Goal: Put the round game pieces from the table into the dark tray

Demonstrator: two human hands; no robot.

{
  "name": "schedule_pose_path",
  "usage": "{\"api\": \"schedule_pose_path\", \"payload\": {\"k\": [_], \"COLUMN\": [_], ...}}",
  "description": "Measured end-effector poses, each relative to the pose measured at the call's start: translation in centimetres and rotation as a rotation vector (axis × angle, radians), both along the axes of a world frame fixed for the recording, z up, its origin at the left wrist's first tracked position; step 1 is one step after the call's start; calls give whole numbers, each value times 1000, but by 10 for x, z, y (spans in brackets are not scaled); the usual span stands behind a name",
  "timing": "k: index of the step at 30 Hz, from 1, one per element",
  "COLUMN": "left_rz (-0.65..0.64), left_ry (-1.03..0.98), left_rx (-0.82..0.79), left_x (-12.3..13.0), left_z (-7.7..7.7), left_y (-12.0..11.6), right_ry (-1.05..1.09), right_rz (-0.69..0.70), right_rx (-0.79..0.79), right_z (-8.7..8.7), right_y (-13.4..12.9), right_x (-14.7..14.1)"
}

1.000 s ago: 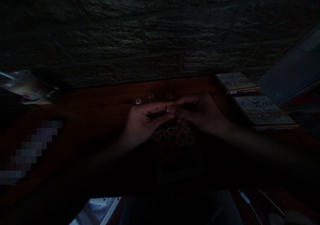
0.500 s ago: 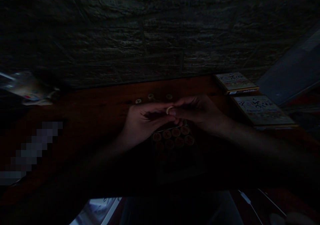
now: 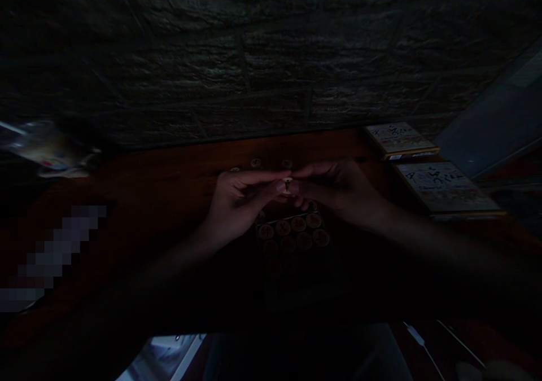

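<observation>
Between the fingertips of both hands is a pale round Chinese chess piece (image 3: 287,186), its dark-marked face turned towards me. My left hand (image 3: 237,197) pinches it from the left, and my right hand (image 3: 339,188) grips it from the right. Just below the hands lies a box tray (image 3: 307,299) holding rows of round chess pieces with red characters, such as one chess piece (image 3: 266,231) at the upper left. The tray's near part is too dark to make out. Beyond my hands, a loose piece (image 3: 256,162) and another loose piece (image 3: 287,163) lie on the table.
Two flat printed boxes are at the right, a far box (image 3: 400,137) and a nearer box (image 3: 446,186). A clear plastic bag (image 3: 55,149) stands at the far left of the wooden table (image 3: 169,163). A dark stone wall (image 3: 271,59) rises behind.
The chess piece has turned between my fingers, so its marked face now shows. My left thumb has moved up against it. Box and tray positions are the same.
</observation>
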State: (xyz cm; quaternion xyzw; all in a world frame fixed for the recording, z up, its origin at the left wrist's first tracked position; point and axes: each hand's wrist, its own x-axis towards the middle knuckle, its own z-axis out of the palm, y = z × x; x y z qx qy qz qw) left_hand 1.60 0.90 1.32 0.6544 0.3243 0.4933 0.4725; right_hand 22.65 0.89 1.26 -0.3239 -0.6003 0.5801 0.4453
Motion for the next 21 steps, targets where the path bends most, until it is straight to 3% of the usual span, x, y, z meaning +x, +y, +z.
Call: {"api": "schedule_pose_path", "payload": {"k": [10,14,21], "left_rz": [-32,18,33], "left_ry": [9,43,118], "left_rx": [-60,-82,49], "left_x": [3,4,2], "left_z": [-4,-5,-7], "left_y": [-3,-4,-3], "right_ry": [-51,-58,-76], "right_rz": [-37,-38,-19], "right_rx": [-27,-59,-13], "right_z": [1,-3,-7], "right_y": [-2,-1,0], "right_x": [-1,-1,0]}}
